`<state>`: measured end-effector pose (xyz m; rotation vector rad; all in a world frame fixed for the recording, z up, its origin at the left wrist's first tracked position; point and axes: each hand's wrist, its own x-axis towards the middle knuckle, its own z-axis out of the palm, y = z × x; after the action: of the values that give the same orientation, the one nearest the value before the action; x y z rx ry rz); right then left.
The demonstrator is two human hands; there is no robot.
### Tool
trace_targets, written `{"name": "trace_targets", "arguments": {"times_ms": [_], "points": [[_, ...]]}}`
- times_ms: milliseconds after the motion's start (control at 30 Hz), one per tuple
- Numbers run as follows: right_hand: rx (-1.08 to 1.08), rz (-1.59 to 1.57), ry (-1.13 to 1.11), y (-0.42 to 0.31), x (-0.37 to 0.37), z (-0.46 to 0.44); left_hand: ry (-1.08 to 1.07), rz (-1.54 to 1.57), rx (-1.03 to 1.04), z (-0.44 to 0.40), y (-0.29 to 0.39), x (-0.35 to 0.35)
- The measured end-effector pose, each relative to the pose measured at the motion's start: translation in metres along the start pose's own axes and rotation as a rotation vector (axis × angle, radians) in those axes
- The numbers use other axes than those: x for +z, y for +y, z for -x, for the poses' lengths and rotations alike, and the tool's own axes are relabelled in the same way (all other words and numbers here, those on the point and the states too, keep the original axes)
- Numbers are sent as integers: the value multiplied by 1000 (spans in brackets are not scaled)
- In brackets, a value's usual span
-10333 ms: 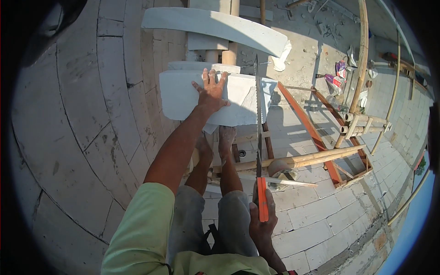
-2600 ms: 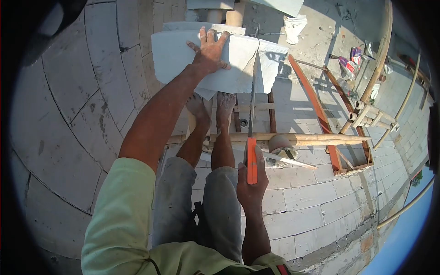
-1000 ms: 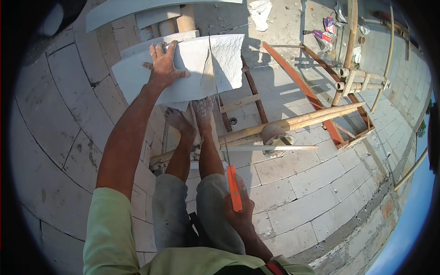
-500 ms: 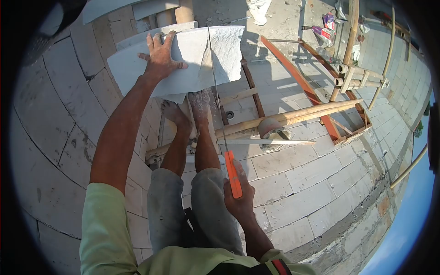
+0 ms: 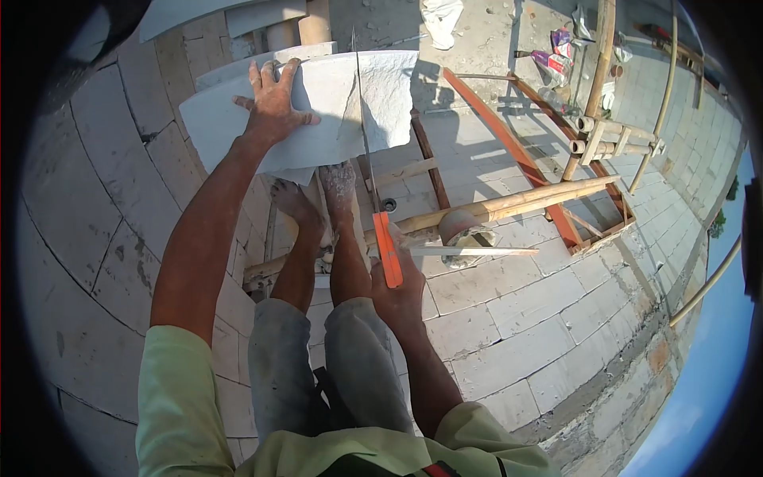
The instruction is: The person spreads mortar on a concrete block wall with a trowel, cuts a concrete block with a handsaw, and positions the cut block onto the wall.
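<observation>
My left hand (image 5: pixel 274 103) lies with spread fingers on the upper left part of a pale curved block (image 5: pixel 326 119), its fingertips at the block's far edge. My right hand (image 5: pixel 399 286) is wrapped round the orange handle of a saw (image 5: pixel 387 250). The saw's thin blade runs up from the handle across the block, to the right of my left hand, and its tip shows past the far edge. Right of the blade the block's surface is rough and sunlit. My bare feet (image 5: pixel 339 187) are just below the block, dusted with white.
A long curved pale piece (image 5: pixel 179 16) lies at the top left. Bamboo poles (image 5: pixel 509 203) cross the middle right, beside an orange-brown frame (image 5: pixel 509 147) and a bucket (image 5: pixel 461 230). White cloth (image 5: pixel 441 22) and colourful bags (image 5: pixel 556 60) lie farther back. A block wall (image 5: pixel 79 230) fills the left.
The saw handle and my right hand have moved up toward the block, with more blade past its far edge. My left hand stays on the block. Earlier, the view also shifted.
</observation>
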<state>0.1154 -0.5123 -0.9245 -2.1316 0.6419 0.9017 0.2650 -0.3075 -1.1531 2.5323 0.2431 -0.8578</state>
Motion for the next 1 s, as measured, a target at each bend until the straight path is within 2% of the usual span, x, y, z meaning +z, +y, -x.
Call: {"name": "trace_targets", "arguments": {"times_ms": [67, 133, 200, 267, 367, 433, 500, 533, 600, 667, 767, 833, 900, 1000], "points": [[-4, 4, 18, -16, 3, -25, -6, -5, -15, 0, 1, -4], [179, -89, -96, -15, -8, -9, -7, 4, -2, 6, 1, 7], [1, -65, -3, -4, -16, 46, 1, -5, -13, -4, -5, 0], [0, -57, -40, 10, -36, 100, 2, -2, -23, 0, -1, -5], [57, -48, -80, 9, -30, 71, 13, -18, -7, -2, -1, 3], [177, -51, -132, -6, -15, -14, 32, 52, 32, -5, -10, 8], [-98, 26, 105, -23, 7, -38, 40, 22, 24, -13, -5, -4], [-74, 27, 96, -18, 2, -24, 8, 6, -3, -2, -1, -1], [205, -14, -105, -12, -12, 6, 1, 30, 19, 2, 0, 6], [127, -145, -62, 15, -28, 76, 15, 35, 13, 0, -10, 1], [43, -37, -58, 8, -49, 94, 8, 17, 9, -2, -9, 1], [70, -66, -68, 14, -19, 42, 33, 57, 60, -6, -12, 8], [203, -130, -81, -18, -6, -30, 29, 39, 37, -6, -5, 10], [144, -153, -33, -19, -7, -22, -19, 18, 10, 4, -10, 9]]}}
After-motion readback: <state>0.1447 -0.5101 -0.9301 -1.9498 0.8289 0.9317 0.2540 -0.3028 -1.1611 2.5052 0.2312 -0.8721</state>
